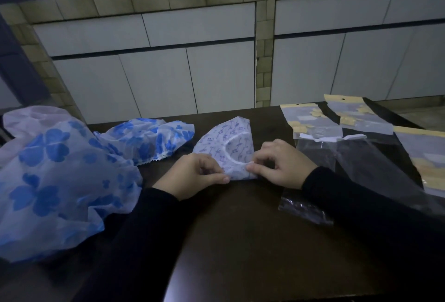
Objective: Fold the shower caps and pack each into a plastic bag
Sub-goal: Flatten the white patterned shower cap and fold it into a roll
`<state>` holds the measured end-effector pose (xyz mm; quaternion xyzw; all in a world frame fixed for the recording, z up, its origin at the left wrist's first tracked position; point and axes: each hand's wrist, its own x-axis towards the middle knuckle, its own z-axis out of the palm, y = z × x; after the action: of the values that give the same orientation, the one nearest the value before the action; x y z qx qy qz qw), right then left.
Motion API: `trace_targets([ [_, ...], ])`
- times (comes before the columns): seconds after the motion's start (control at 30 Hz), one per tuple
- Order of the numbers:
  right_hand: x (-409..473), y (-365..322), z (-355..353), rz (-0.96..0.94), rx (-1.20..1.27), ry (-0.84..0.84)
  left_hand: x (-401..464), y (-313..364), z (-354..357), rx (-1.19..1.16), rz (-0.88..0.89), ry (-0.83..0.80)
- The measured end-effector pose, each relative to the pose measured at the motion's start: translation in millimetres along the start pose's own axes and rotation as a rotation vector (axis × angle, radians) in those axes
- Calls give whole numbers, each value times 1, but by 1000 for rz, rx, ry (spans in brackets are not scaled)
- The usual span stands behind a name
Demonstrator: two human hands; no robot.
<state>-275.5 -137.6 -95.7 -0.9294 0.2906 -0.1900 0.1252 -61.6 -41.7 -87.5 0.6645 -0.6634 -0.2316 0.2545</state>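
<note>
A white shower cap with a purple print [227, 143] lies folded into a wedge on the dark table [240, 229], its narrow end toward me. My left hand [195, 176] pinches the near left edge of that end. My right hand [277, 166] pinches the near right corner. A clear plastic bag [356, 164] lies flat just right of my right hand, partly under my sleeve. Two loose caps with blue flowers sit to the left, a large one [55, 181] and a smaller one [149, 140].
Several plastic bags with yellow header cards [342, 113] lie at the table's far right, one [423, 157] reaching the right edge. A small crumpled clear wrapper [304, 210] sits near my right forearm. A tiled wall [192, 72] rises right behind the table.
</note>
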Motion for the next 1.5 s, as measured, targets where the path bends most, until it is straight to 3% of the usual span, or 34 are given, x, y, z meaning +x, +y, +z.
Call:
trace_targets([
  [0.2, 2, -7, -4, 130, 179, -123, 1, 3, 4, 66, -44, -11],
  [0.3, 2, -8, -2, 148, 137, -113, 1, 6, 4, 89, -47, 7],
  [0.53, 2, -8, 3, 175, 57, -50, 0, 11, 4, 21, -148, -10],
  [0.83, -5, -4, 8, 40, -133, 188, -1, 7, 6, 126, 1, -9],
  [1.0, -4, -5, 12, -134, -267, 139, -2, 10, 8, 215, -17, 53],
  [1.13, -4, -4, 9, -51, -286, 34, -3, 8, 10, 348, 16, 80],
  [1.23, -6, -4, 5, -26, -257, -22, -1, 4, 6, 310, -14, 49],
  [1.37, -5, -1, 8, -28, -259, 10, 0, 1, 5, 174, -16, -1],
  [1.5, -1, 1, 11, 58, -140, 39, 0, -4, 4, 263, 43, 46],
])
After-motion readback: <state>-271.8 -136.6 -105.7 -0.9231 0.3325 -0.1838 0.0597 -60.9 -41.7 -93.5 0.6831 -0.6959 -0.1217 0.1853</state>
